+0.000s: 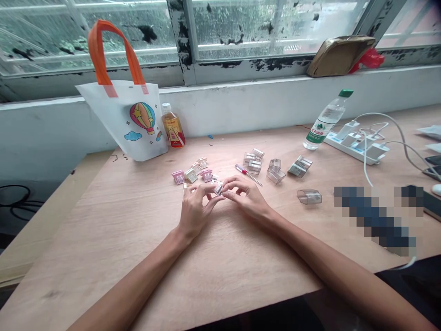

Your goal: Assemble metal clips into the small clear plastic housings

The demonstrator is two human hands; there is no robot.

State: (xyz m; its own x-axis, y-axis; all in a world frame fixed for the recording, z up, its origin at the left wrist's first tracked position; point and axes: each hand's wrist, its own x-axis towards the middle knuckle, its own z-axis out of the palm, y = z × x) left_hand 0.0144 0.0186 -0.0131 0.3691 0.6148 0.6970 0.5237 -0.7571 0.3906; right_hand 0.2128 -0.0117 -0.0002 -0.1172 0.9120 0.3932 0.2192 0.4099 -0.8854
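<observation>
Between my left hand (197, 204) and my right hand (245, 196) is a small pale plastic piece with a metallic-looking part (218, 188). The fingertips of both hands pinch it from either side, just above the table. Pink, cream and greenish small pieces lie behind my left hand, among them a pink piece (178, 177) and a greenish one (190, 175). Behind my right hand a screwdriver (248, 174) with a red and clear handle lies flat. Several smoky transparent shells, one of them alone (309, 196), rest farther right.
A white bag (138, 124) with orange handles and an amber drink bottle (174, 126) stand at the back left. At the right are a tilted water bottle (325, 122), a power strip (358, 147) with cables, and a blurred dark object (375, 220).
</observation>
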